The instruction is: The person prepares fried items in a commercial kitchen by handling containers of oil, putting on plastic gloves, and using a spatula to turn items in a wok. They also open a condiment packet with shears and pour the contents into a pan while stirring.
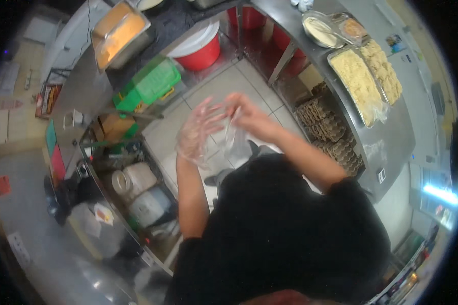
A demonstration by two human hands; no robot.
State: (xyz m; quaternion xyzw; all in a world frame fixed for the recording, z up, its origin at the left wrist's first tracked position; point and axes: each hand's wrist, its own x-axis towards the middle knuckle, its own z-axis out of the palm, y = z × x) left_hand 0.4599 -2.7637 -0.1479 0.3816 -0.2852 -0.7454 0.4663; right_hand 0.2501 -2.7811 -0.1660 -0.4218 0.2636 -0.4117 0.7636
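My left hand [198,127] is raised over the tiled floor in a loose, clear plastic glove, its fingers spread and nothing seen in it. Close to its fingertips, my right hand [248,116] is bare and pinches a second clear plastic glove [236,143], which hangs down from the fingers. Motion blurs both hands, and whether their fingertips touch cannot be told. Both hands are in front of my black shirt, away from the counters.
Steel counters surround me. Trays of pale, crumbly food [355,85] and a bowl of cream with a whisk [322,32] stand at right. Metal pans with orange contents [124,34] stand upper left. Below are a red tub [200,53], a green crate [149,85] and stacked egg trays [324,126].
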